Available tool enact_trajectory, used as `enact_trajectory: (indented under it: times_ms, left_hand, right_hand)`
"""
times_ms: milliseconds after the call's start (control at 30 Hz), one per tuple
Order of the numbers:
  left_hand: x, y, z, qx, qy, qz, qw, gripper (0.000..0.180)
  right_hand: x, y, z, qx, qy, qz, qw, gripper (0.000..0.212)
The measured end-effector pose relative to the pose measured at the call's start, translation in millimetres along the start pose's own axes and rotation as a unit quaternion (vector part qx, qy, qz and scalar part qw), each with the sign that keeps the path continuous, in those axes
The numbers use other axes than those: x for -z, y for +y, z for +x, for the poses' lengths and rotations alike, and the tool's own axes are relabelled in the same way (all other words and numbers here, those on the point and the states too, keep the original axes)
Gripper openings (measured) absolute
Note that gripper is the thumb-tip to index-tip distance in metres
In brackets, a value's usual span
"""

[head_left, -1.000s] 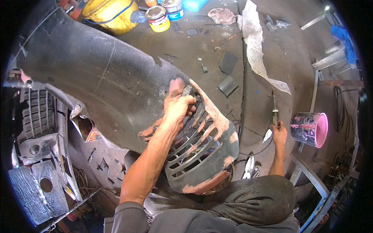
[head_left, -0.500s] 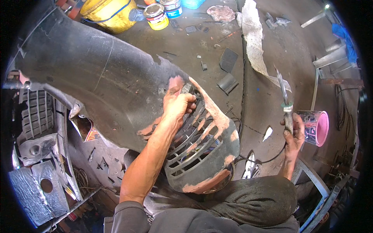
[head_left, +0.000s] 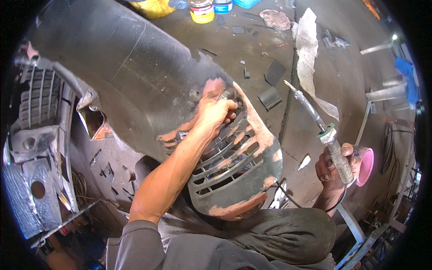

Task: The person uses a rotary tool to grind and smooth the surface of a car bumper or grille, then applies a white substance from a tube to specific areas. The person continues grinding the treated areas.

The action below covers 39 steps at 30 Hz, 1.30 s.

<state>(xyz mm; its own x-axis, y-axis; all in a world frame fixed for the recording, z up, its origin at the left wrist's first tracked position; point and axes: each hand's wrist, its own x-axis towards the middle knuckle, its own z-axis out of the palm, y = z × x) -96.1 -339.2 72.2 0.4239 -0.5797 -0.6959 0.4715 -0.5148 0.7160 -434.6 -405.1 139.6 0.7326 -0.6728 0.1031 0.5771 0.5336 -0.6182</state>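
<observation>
A dark grey plastic car bumper (head_left: 135, 76) slants across from the upper left to my lap, patched with pink filler. At its near end is a slotted grille (head_left: 225, 173). My left hand (head_left: 217, 111) is closed, fingers curled against the bumper at the upper end of the slots; what sits in the fingers is hidden. On the right, clear of the bumper, my right hand (head_left: 335, 168) grips a soldering iron (head_left: 330, 137) by its grey handle, tip pointing up and to the left. Its cord runs down past my wrist. A pink-lined tub (head_left: 366, 166) stands behind that hand.
Dark plastic scraps (head_left: 275, 72) and a curved piece (head_left: 270, 98) lie on the floor beyond the bumper. Beside them stretches a torn white strip (head_left: 307, 58). Tins (head_left: 201, 11) stand at the back. A metal frame (head_left: 353, 229) is at the right, a silvery panel (head_left: 33, 198) at the left.
My right hand has turned the soldering iron from nearly upright to tilted left and brought it closer. My left hand stays at the same spot on the bumper; the view has shifted.
</observation>
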Motion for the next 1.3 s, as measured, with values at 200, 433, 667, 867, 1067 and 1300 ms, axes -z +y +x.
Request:
enact_trajectory:
  times_ms: [200, 433, 667, 867, 1067, 1300]
  left_hand:
    - [-3, -2, 2, -0.001, -0.009, -0.001, 1.0, 0.085]
    - [-7, -7, 2, -0.043, 0.022, -0.031, 0.998, 0.036]
    - [0, 0, 0, 0.002, -0.004, 0.005, 1.0, 0.09]
    - [1, -3, 6, 0.008, -0.005, 0.002, 1.0, 0.09]
    - [-4, 1, 2, 0.007, -0.012, -0.002, 1.0, 0.089]
    - [-2, 1, 2, 0.021, -0.007, -0.014, 1.0, 0.089]
  right_hand:
    - [-6, -6, 2, 0.017, -0.029, -0.112, 0.993, 0.031]
    - [-33, 4, 24, 0.198, -0.004, -0.581, 0.79, 0.064]
    - [-56, 11, 57, 0.248, -0.065, -0.686, 0.681, 0.052]
    - [-65, 26, 71, 0.173, -0.06, -0.7, 0.69, 0.037]
    - [-67, 35, 74, 0.109, -0.021, -0.698, 0.708, 0.033]
    - [-68, 40, 86, 0.083, -0.043, -0.698, 0.71, 0.032]
